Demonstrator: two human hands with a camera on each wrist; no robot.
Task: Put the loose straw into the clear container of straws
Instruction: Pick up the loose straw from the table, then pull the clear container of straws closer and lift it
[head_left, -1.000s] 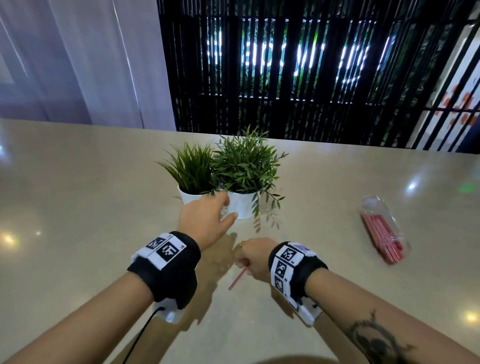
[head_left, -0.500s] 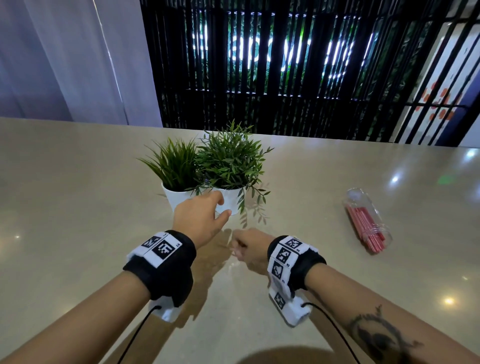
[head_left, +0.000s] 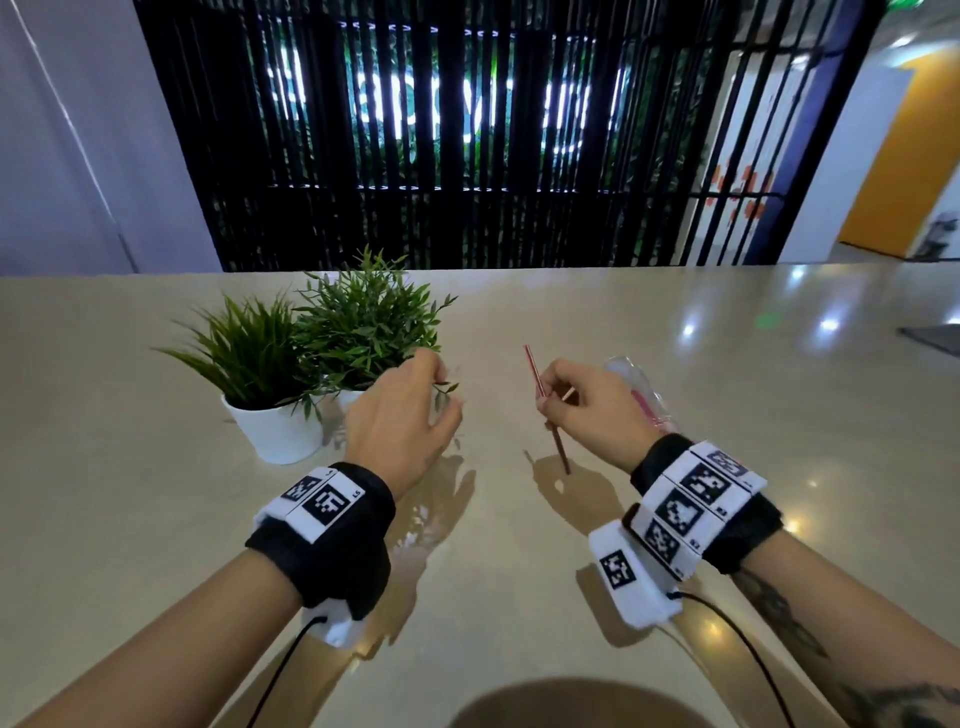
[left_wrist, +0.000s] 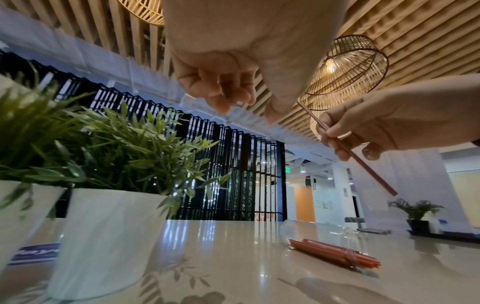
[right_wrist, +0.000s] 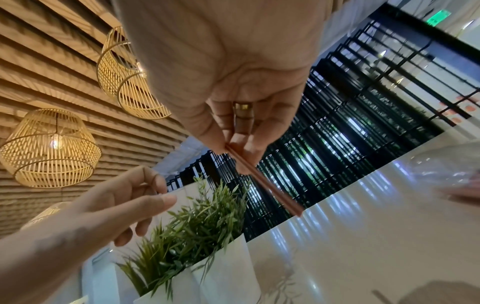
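Observation:
My right hand (head_left: 551, 404) pinches a thin red straw (head_left: 535, 370) near its middle and holds it tilted above the table, lower end toward me. The right wrist view shows the straw (right_wrist: 267, 186) between thumb and fingertips (right_wrist: 235, 142). The clear container (head_left: 630, 378) lies on its side just behind this hand, partly hidden by it. Several red straws (left_wrist: 337, 253) lie inside the container. My left hand (head_left: 441, 402) hovers beside the plants with fingers loosely curled, holding nothing.
Two green plants in white pots (head_left: 275, 434) stand at the left, close to my left hand; leaves (head_left: 363, 327) brush its fingers. The beige table (head_left: 493, 571) runs wide to the front and right. A black slatted screen stands behind its far edge.
My right hand has lifted the straw off the table and carried it right, up to the container. My left hand has come away from the pot and now hovers.

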